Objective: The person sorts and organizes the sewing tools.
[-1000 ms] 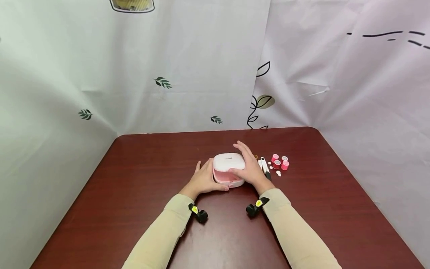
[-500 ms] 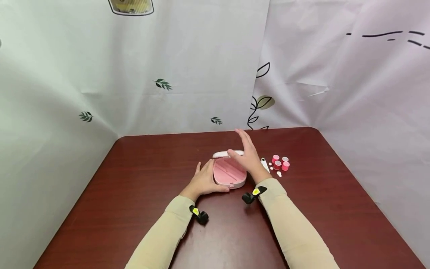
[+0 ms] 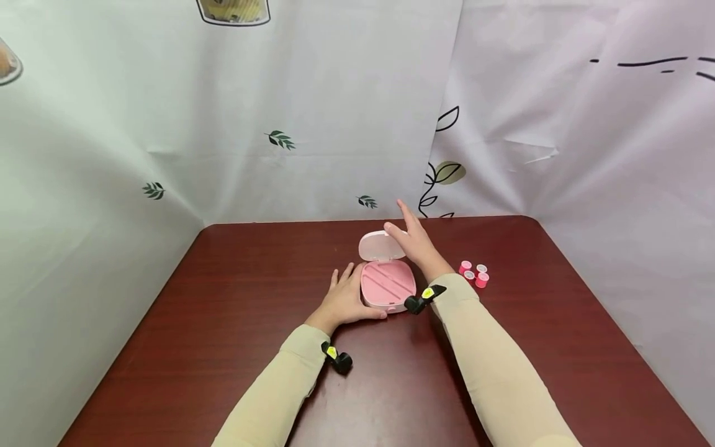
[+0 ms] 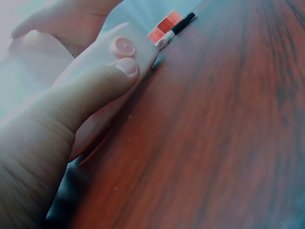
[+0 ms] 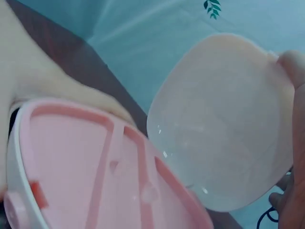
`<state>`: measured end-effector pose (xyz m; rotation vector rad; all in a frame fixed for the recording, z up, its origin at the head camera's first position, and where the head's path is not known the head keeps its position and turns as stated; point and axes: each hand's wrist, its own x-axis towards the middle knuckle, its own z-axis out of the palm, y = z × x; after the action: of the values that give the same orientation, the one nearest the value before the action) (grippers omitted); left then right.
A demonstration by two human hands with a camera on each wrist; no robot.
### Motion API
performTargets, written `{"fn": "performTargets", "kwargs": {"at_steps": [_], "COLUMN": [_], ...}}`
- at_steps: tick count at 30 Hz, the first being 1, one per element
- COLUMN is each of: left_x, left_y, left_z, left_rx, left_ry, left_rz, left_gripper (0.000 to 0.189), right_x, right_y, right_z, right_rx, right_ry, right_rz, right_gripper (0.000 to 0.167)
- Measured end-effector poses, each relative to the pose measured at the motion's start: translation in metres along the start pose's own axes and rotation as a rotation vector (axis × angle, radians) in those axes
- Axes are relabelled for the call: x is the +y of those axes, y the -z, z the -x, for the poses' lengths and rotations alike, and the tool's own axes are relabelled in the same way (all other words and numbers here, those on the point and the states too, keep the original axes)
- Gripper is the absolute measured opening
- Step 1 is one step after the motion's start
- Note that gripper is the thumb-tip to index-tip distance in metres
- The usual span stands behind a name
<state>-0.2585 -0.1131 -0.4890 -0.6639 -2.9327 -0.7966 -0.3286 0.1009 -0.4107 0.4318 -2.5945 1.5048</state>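
Left grip [image 3: 343, 301] round pink case [image 3: 391, 280], left side; right grip [image 3: 418, 243] touching raised lid [image 3: 378, 247]

Case [image 3: 389, 282]: plastic, smooth, interior matt. Lid [image 5: 219, 119]: smooth plastic, glossy inside. Table [image 3: 167, 323]: wood-grained, polished sheen. Backdrop [image 3: 335, 93]: creased sheeting, cloth or plastic unclear. Sleeves [image 3: 274, 372]: matt cloth, lightly creased.

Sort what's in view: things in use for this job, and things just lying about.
In use:
open pink box
its raised lid
left grip, holding the box's side
right grip, at the lid's edge

Apparently just lying about, as neither grip touches them:
four small spools
black-and-white tool, seen in the left wrist view
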Motion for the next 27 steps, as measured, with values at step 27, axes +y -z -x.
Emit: {"fn": "performTargets", "kwargs": {"at_steps": [27], "left_x": [0.001], "left_y": [0.001], "left_z": [0.002], "left_rx": [-0.033], "left_ry": [0.026], "left_rz": [-0.039], "left_gripper": [0.132], "right_x": [0.003], "right_y": [0.002], "right_z": [-0.041], "right_rx": [-0.084], "right_ry": [-0.307], "right_rz": [-0.036], "right_gripper": [0.08]}}
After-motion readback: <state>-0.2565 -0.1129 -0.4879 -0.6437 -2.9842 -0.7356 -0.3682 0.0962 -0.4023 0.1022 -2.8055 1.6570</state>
